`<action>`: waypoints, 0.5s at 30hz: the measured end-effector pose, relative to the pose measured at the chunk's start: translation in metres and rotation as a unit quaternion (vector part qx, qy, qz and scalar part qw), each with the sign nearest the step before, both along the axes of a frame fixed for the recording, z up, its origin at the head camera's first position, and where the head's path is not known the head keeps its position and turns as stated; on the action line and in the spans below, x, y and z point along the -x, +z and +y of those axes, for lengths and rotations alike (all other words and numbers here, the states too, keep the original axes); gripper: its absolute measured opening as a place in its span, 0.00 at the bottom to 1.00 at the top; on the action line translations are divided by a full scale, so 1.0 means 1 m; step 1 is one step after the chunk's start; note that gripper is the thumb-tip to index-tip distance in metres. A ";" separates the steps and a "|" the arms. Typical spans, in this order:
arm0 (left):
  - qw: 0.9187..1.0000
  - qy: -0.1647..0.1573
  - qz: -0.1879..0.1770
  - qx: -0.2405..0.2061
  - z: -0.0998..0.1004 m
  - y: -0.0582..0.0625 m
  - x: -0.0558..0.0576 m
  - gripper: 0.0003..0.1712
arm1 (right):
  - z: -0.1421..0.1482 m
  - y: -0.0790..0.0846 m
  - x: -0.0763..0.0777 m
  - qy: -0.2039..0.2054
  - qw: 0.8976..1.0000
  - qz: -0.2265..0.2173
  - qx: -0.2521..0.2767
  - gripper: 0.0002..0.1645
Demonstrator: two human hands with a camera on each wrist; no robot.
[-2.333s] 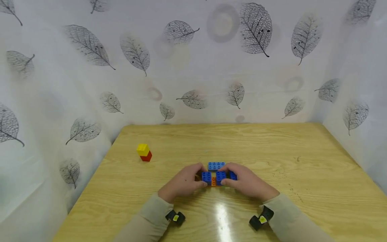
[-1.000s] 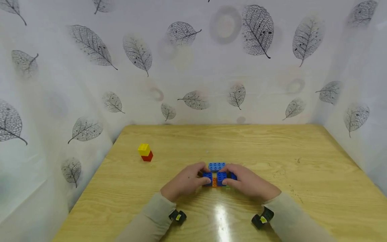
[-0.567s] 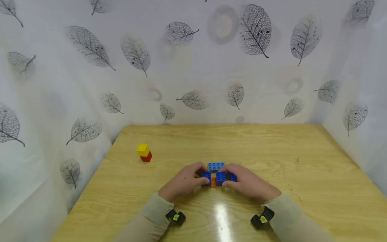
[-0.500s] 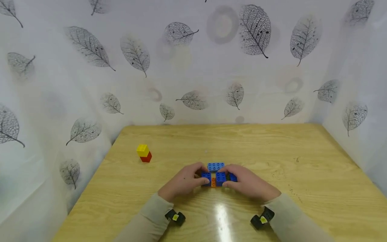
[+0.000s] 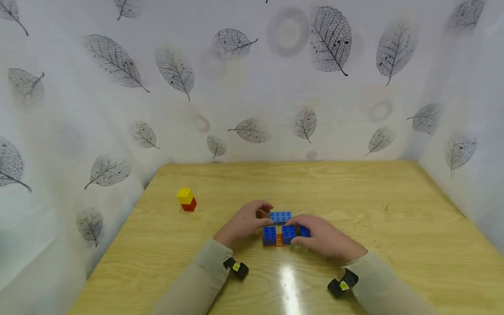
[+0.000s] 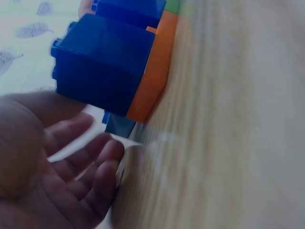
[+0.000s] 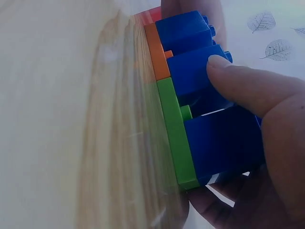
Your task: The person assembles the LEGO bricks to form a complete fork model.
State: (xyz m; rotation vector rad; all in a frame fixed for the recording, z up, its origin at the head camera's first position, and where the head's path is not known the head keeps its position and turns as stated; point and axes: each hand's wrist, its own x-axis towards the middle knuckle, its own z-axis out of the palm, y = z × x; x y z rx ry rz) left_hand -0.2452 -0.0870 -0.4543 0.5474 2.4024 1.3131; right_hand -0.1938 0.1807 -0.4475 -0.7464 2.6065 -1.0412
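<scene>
Three blue bricks stand in a row on a low base: a left one (image 5: 269,236), a middle one (image 5: 288,235) and a right one (image 5: 304,231), partly hidden by fingers. The base is an orange plate (image 6: 157,71) beside a green plate (image 7: 175,136). My right hand (image 5: 324,236) grips the middle blue brick, thumb on its near side; the fingers behind are partly hidden. My left hand (image 5: 246,221) holds nothing, fingers loosely bent, beside a light blue brick (image 5: 280,217) behind the row. In the left wrist view, its thumb lies close to the left blue brick; contact is unclear.
A yellow brick (image 5: 185,195) sits on a red brick (image 5: 189,205) at the table's left. A leaf-print curtain (image 5: 252,87) encloses the wooden table (image 5: 354,188) at the back and sides. Each wrist wears a small dark camera.
My left hand has let go of the left blue brick and moved away from me, towards the light blue brick. My right hand has kept its grip in about the same place.
</scene>
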 end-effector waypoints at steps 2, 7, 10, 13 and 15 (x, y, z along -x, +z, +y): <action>1.000 -0.004 0.001 0.015 0.001 -0.004 0.004 0.24 | -0.002 -0.003 0.000 0.005 1.000 -0.004 0.006 0.24; 0.999 -0.007 0.018 0.047 0.003 -0.007 0.005 0.16 | -0.003 -0.006 -0.001 0.006 1.000 -0.023 0.016 0.24; 0.998 -0.009 0.025 0.049 0.006 -0.005 0.004 0.15 | -0.001 -0.004 -0.001 -0.002 1.000 -0.023 0.019 0.24; 0.998 -0.011 0.029 0.047 0.008 -0.004 0.004 0.13 | 0.002 0.002 -0.001 -0.012 1.000 -0.019 0.020 0.25; 0.999 -0.011 0.024 0.046 0.009 -0.004 0.004 0.12 | 0.003 0.006 -0.001 -0.015 0.999 -0.017 0.023 0.25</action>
